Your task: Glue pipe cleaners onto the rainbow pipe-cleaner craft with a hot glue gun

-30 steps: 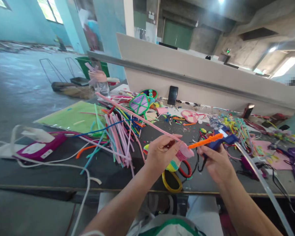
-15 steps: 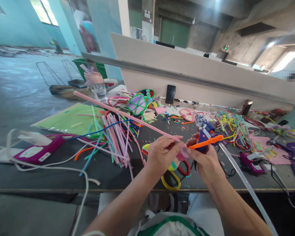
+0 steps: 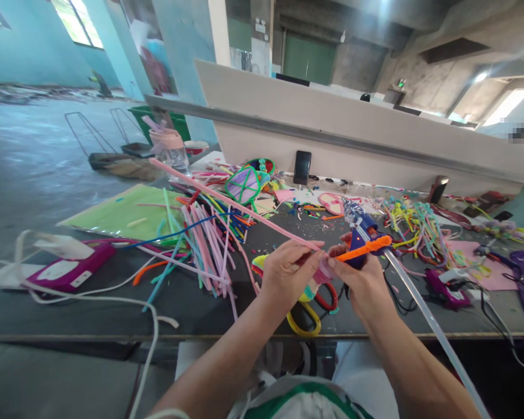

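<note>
My left hand [image 3: 287, 269] is closed, pinching a small pink pipe-cleaner piece [image 3: 321, 269] whose long pink pipe cleaner [image 3: 227, 202] runs up to the left. My right hand [image 3: 361, 280] is wrapped round a blue glue gun [image 3: 360, 230] with a clear glue stick [image 3: 423, 314] trailing down to the right; its thumb presses against the pink piece. An orange pipe cleaner [image 3: 364, 249] sticks out to the right between the hands. Both hands hover just above the dark table [image 3: 192, 302].
A heap of coloured pipe cleaners [image 3: 205, 233] lies to the left, with a green sheet [image 3: 126, 212] and a magenta box [image 3: 67, 269]. Yellow and red rings [image 3: 308, 317] sit under the hands. More pipe cleaners [image 3: 413, 224], a phone [image 3: 302, 167] and a grey partition [image 3: 353, 134] stand behind.
My right hand brought the glue gun left to the pink piece and tilted its nozzle up and away. The thumb now rests on the piece. The left hand stayed nearly still.
</note>
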The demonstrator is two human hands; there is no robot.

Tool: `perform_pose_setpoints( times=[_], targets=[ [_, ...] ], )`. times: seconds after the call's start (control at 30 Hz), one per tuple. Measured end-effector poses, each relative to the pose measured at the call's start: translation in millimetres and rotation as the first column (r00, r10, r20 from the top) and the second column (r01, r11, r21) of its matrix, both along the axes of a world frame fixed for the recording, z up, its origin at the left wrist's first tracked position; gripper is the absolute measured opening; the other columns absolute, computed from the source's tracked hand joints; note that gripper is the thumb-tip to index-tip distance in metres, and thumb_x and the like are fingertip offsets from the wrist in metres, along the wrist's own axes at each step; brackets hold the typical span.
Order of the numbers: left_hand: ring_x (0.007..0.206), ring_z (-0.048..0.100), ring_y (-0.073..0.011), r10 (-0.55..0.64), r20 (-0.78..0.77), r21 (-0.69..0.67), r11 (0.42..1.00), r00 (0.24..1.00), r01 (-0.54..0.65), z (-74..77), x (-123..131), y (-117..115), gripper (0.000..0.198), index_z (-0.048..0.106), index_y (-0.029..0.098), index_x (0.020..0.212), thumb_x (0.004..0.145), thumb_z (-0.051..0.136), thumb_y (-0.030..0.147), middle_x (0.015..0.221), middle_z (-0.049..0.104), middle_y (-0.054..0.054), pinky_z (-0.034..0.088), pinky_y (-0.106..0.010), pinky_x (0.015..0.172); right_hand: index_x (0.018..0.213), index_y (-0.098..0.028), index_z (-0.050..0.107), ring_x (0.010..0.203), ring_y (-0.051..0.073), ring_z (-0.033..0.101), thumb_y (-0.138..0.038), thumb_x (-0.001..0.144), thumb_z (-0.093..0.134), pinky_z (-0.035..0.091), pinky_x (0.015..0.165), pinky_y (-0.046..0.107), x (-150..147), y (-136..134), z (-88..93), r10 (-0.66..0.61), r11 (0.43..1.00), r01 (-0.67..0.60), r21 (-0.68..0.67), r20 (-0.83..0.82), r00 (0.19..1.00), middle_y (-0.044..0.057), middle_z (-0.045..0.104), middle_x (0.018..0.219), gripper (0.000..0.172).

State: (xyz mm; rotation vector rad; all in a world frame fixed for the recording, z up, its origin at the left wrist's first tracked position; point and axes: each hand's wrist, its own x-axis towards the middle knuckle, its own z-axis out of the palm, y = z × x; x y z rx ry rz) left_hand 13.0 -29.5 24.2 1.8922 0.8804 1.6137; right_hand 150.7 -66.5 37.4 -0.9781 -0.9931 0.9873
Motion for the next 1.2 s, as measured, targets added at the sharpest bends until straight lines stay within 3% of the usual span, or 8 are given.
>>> perform_pose_setpoints(
  times=[0.67, 0.93, 1.1, 1.2],
  targets=[
    [0.078, 0.068, -0.0171, 0.007, 0.008, -0.003, 1.0, 1.0, -0.007, 3.8, -1.7, -4.5, 0.009, 0.073, 0.018, 0.082, 0.08, 0.064, 0.019, 0.089, 0.075, -0.006, 0.055, -0.028, 0.074, 0.103, -0.021, 0.053, 0.061, 0.012, 0.057, -0.021, 0.068, 0.076, 0.046, 0.058, 0.025, -4.0, 3.3, -0.4, -0.046, 0.999, 0.046, -0.002, 0.059, 0.997, -0.004, 0.065, 0.074, 0.043],
    [0.085, 0.066, -0.0163, -0.013, 0.011, -0.056, 0.998, 1.0, 0.014, 0.7, -10.4, -1.2, 0.018, 0.069, 0.018, 0.098, 0.087, 0.055, 0.022, 0.102, 0.071, -0.008, 0.052, -0.026, 0.076, 0.102, -0.02, 0.054, 0.062, 0.011, 0.056, -0.02, 0.068, 0.077, 0.044, 0.06, 0.025, -2.2, 1.8, -1.0, -0.052, 0.999, 0.052, -0.012, 0.069, 0.996, -0.006, 0.065, 0.073, 0.041],
    [0.079, 0.062, -0.016, 0.183, -0.026, 0.16, 0.971, 0.983, -0.176, -0.8, -24.2, -2.7, 0.01, 0.064, 0.016, 0.083, 0.085, 0.055, 0.014, 0.082, 0.068, -0.006, 0.05, -0.029, 0.076, 0.1, -0.02, 0.057, 0.062, 0.011, 0.056, -0.023, 0.068, 0.078, 0.043, 0.06, 0.026, -1.0, 2.3, -3.2, -0.069, 0.998, 0.07, -0.002, 0.085, 0.994, -0.005, 0.065, 0.075, 0.038],
    [0.076, 0.06, -0.0161, 0.299, -0.031, 0.424, 0.868, 0.954, -0.259, 3.3, -35.7, -10.2, 0.013, 0.064, 0.018, 0.088, 0.079, 0.061, 0.009, 0.079, 0.065, -0.004, 0.05, -0.03, 0.076, 0.098, -0.019, 0.058, 0.061, 0.012, 0.056, -0.025, 0.067, 0.078, 0.043, 0.059, 0.027, 1.2, 3.2, -5.0, -0.076, 0.997, 0.077, -0.001, 0.081, 0.994, -0.004, 0.065, 0.075, 0.037]
  ],
)
